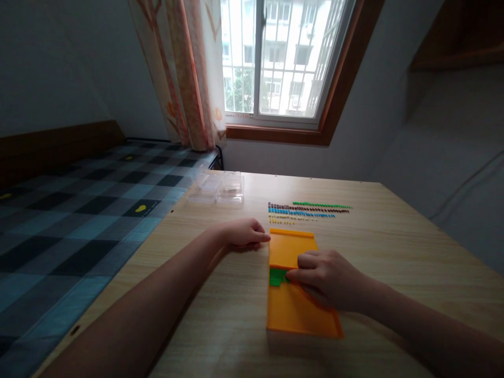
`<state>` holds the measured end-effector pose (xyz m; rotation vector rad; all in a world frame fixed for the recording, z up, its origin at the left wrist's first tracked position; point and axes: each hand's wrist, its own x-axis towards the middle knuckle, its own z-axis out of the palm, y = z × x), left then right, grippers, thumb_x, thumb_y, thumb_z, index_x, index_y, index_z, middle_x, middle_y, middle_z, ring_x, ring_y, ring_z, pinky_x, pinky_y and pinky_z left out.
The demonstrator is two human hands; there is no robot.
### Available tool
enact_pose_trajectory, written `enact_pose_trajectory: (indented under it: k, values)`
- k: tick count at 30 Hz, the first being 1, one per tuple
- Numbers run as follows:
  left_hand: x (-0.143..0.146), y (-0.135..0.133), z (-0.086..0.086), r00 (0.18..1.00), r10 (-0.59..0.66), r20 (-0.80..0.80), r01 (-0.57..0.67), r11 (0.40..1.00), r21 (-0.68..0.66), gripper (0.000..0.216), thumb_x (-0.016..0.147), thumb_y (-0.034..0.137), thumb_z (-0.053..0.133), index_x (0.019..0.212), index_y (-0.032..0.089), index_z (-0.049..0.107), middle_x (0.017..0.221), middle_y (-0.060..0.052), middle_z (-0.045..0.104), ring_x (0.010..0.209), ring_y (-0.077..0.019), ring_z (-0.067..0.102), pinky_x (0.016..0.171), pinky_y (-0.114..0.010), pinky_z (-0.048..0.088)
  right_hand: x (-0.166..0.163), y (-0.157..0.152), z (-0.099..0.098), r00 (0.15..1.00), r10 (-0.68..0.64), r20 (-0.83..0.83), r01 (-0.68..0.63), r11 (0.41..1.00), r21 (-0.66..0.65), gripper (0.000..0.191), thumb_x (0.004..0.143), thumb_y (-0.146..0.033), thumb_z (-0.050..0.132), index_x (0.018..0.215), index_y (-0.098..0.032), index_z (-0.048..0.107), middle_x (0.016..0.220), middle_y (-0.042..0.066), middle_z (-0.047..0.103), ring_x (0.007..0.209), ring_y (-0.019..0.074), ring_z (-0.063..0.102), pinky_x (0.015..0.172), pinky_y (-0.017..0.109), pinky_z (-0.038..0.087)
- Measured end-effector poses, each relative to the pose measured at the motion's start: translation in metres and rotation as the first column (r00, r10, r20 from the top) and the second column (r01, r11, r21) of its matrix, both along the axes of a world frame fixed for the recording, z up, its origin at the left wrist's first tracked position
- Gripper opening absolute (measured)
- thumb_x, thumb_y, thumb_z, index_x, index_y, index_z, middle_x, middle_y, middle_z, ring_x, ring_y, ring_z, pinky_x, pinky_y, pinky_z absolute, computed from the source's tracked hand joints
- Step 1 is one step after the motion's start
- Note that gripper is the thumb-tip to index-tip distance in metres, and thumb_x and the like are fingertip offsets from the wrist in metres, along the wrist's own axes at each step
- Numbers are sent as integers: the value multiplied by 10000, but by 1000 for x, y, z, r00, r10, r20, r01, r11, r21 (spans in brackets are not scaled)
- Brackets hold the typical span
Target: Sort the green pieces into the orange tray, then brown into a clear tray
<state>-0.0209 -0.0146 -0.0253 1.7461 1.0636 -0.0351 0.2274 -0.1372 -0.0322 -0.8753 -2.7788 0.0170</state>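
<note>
An orange tray (292, 248) with raised edges lies on the table in front of me, crossed by a ridge near its middle. Small green pieces (276, 277) are packed together just below that ridge, at the left side. My right hand (325, 275) reaches over the tray from the right. Its fingers are drawn together with the tips at the green pieces; whatever is between them is hidden. My left hand (247, 234) rests beside the tray's upper left edge, fingers curled, one fingertip touching that edge. Nothing shows in it.
Beyond the tray, rows of tiny green (321, 205), brown (307, 208), blue (301, 212) and yellow pieces (281, 223) lie on the wooden table (220, 315). Clear plastic boxes (218, 187) stand at the far left. A bed with a checked cover (98, 210) adjoins the table's left side.
</note>
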Motion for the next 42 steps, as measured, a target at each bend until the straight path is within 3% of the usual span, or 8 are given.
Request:
enact_pose_trajectory:
  k: [5,13,42]
  values:
    - [-1,2,-2,1000,-13,7,13,1000,-15,594,690,745,664,583,175,535,440,37,452,336,-80,359,342,-234,224,0,-1,1,999,21,-25,-22,999,-26,205,941,-229,495,914,-222,697,797,8,606,649,136,473,588,304,257]
    - [1,0,0,1000,-1,-6,1,1000,11,590,702,739,659,585,175,532,453,35,466,338,-73,352,341,-232,220,0,0,-5,1000,25,-14,-26,999,-24,247,956,-241,499,1089,-271,705,836,8,614,660,134,483,594,300,255]
    - [2,-1,3,1000,-11,-14,11,1000,19,580,708,728,658,578,176,535,460,29,469,347,-75,355,347,-235,233,-2,0,-5,1000,8,18,-7,1000,-20,238,958,-230,501,1075,-258,707,819,9,609,641,125,480,583,295,260]
